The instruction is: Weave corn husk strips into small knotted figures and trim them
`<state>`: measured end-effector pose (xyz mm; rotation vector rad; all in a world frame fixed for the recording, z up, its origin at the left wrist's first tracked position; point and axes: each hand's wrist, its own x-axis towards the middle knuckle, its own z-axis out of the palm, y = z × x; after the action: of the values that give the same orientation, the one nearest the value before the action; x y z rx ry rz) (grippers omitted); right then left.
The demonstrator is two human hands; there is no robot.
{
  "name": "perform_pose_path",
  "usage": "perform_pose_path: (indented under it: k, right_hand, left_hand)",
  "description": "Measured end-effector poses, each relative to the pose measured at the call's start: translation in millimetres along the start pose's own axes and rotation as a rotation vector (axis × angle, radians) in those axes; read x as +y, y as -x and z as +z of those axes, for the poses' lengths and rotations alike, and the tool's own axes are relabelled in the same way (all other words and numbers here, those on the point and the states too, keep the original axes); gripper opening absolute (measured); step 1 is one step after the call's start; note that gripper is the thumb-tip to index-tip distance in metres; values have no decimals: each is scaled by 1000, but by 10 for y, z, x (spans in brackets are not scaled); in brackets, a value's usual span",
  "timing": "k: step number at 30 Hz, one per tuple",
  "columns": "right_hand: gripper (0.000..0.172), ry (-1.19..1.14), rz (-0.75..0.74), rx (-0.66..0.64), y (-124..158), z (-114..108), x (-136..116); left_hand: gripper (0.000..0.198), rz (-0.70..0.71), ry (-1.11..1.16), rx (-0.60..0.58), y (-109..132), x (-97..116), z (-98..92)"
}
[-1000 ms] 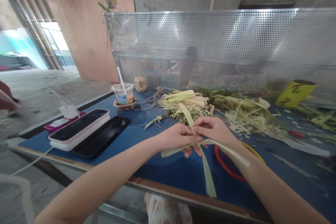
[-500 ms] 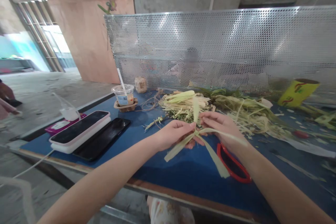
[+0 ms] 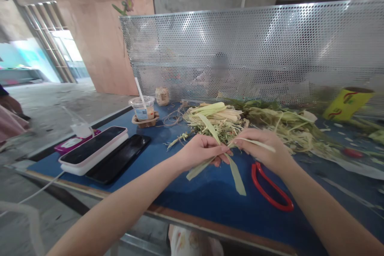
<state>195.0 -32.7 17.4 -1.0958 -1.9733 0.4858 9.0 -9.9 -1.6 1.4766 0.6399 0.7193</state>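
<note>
Pale green corn husk strips (image 3: pixel 237 176) cross each other between my hands, with ends sticking out up, down, left and right. My left hand (image 3: pixel 201 152) pinches the crossing, thumb on top and fingers underneath. To its right, my right hand (image 3: pixel 262 146) is closed on the strip that points right, its tail passing over the back of the fingers. Scissors with a red handle (image 3: pixel 256 177) lie on the table below my right wrist; their blades are hidden from view. Just beyond the hands rests a heap of dried husks and stalks (image 3: pixel 216 113).
Two phones (image 3: pixel 118 159) (image 3: pixel 93 146) lie on the blue table (image 3: pixel 186 200) at left. Behind them stands a plastic cup with a straw (image 3: pixel 143 109). Loose green husks (image 3: pixel 270 118) and a yellow tube (image 3: pixel 348 104) are at right. A perforated metal screen (image 3: pixel 240 48) closes the back.
The upright strip now leans to the left, and the lower strip has swung left. My right hand has turned and closed in on the right-hand strip. The view has shifted slightly.
</note>
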Motion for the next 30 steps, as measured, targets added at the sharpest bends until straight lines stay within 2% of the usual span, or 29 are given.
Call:
perform_pose_path:
  k: [3,6,9,11,12,14,16,18,21,24,30]
  right_hand:
    - [22,-58,47,-9,9,-29,10]
    - [15,-321,126,-147,5,-71,54]
    - [40,-738,230,-307,-22,-71,130]
    - [44,-847,318,-278,-43,-8,179]
    - [39,-820,381,-228,-52,43,196]
    - [36,-781,419,-222,-60,167,209]
    - [33,-664,398,-263,-59,279,190]
    - [29,-605,410,-187,-54,344,153]
    - [23,-630,382,-46,-52,347,106]
    - [17,-648,310,33,-53,310,85]
    - [17,-650,370,79,-44,328,66]
  left_hand:
    - [26,15,-21,-19,19,12,-9]
    - [26,0,-9,-58,36,23,-13]
    - [39,-48,57,-149,49,32,0]
    - [48,-61,86,-217,57,41,16]
    - [49,-58,80,-243,60,44,25]
    - [44,-40,26,-274,62,45,37]
    - [40,-31,-52,-280,56,34,42]
    - [39,-30,-107,-269,43,13,41]
    - [38,-33,-115,-250,22,-21,41]
    - [35,-27,-101,-233,7,-44,46]
    - [29,-23,-92,-260,-3,-64,63]
